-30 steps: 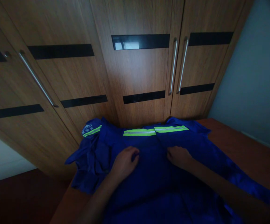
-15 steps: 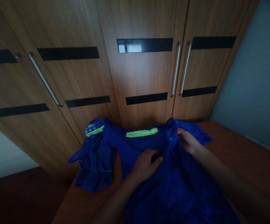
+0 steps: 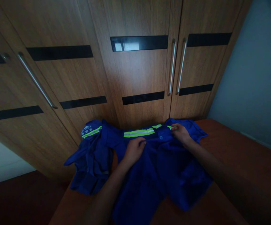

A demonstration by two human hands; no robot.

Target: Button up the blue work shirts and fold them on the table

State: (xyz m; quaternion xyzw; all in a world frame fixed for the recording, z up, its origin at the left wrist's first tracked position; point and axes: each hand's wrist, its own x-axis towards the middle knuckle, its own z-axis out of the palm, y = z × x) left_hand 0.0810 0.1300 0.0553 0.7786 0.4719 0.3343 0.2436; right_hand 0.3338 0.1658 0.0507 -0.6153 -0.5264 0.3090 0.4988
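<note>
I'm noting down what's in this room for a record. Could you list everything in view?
Garment: 1, blue, spread on the table
Cloth heap: 1, blue, rumpled, left of the spread part; unclear if attached
Bright strips: 4 visible pieces, lime and silver, three on the garment, one on the heap
Button: 1 clearly visible, blue, on the garment near the right hand
Table: 1, reddish brown, under the clothes
Cupboard: 1, brown, behind the table
Long handles: 3, silver, on the cupboard
Dark panels: 8, black, on the doors
Wall: 1 stretch, blue-grey, far right
Left hand: 1, bare, on the garment
Right hand: 1, bare, at a strip's end
</note>
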